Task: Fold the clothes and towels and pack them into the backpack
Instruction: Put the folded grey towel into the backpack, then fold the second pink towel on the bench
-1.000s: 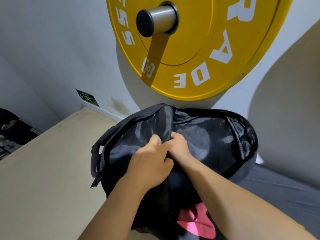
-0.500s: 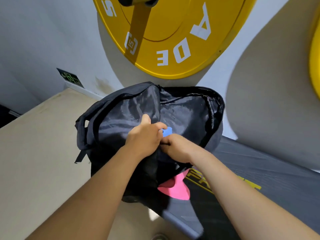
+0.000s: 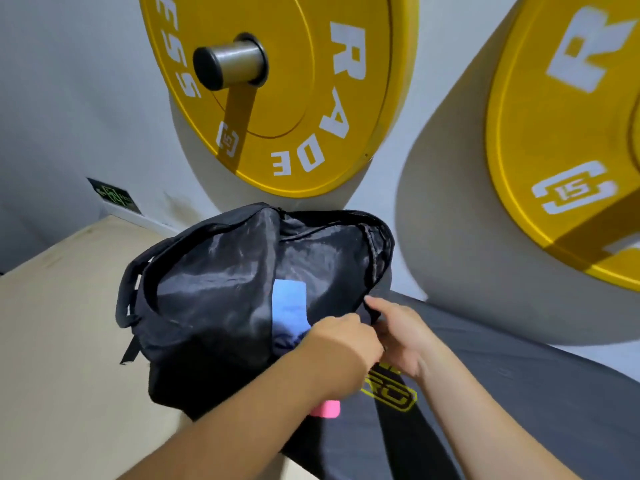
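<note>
Since half a second ago both hands have gone from mid-mouth to the near right rim, and more blue cloth (image 3: 290, 306) shows. The right hand (image 3: 398, 336) pinches the rim of the backpack (image 3: 214, 306). The left hand (image 3: 341, 341) is curled against it, its grasp hidden. The backpack lies open across the wooden platform (image 3: 52, 323) and the dark mat (image 3: 519, 393). Judged: blue cloth packed, pink piece (image 3: 325, 408) seemingly outside, zip unclosed. Lining glossy, crinkled; cloth matte, soft

Bare left forearm (image 3: 242, 410) and left hand (image 3: 341, 337), bare right forearm (image 3: 485, 420) and right hand (image 3: 403, 336).
</note>
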